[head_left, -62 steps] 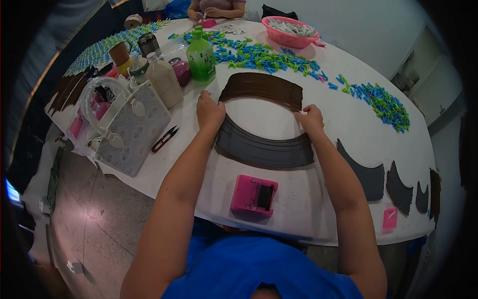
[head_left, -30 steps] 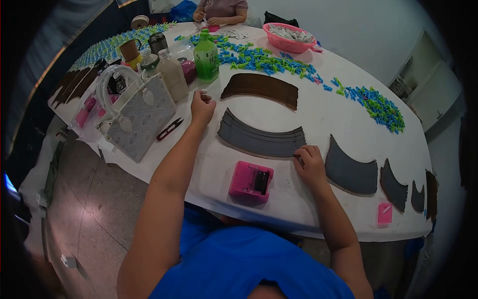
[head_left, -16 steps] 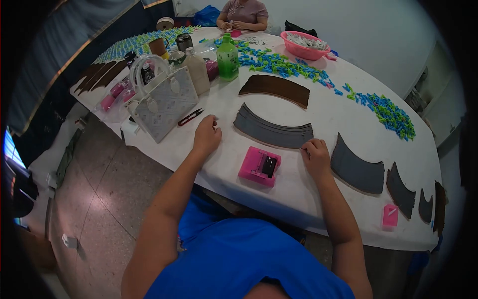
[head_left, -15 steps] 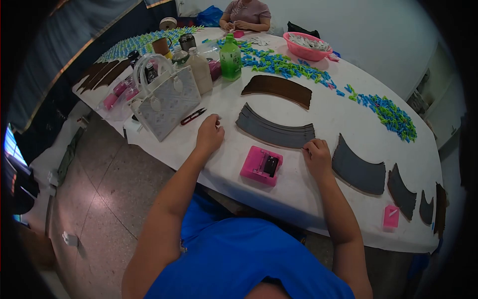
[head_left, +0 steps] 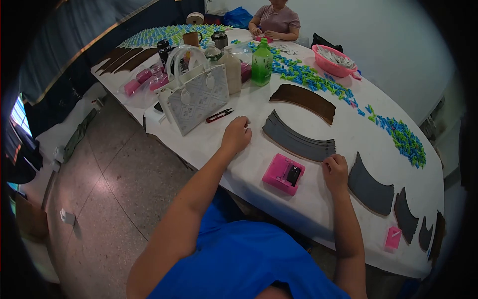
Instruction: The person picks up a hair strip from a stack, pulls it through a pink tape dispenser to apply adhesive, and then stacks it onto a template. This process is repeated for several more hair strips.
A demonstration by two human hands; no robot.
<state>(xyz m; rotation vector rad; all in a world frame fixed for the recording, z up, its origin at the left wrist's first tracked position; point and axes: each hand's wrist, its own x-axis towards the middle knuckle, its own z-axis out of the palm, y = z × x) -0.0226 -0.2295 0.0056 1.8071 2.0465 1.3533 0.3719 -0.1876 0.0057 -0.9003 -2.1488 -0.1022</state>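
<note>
Head view. The fan of grey sheets lay on the white table, in front of the person and a little to the right. It was a stack of thin curved pieces spread like cards, with a pink box just near of it and a stack of brown sheets beyond it.

The sheets looked light, flat and flexible. They seemed more likely to slide over one another than to break, so a lone sheet would best be pinched at a free end or corner, and the whole fan pressed at both ends.

The right hand rested on the table at the fan's near right end. Its fingers were curled and their tips lay at the edge of the sheets. Whether they pinched a sheet could not be told. A single grey piece lay just right of that hand.

The left hand lay on the table left of the fan and apart from it. It was loosely clenched, with nothing visible in it. Its forearm reached out straight from the body. Snips and a white handbag sat beyond it.
</note>
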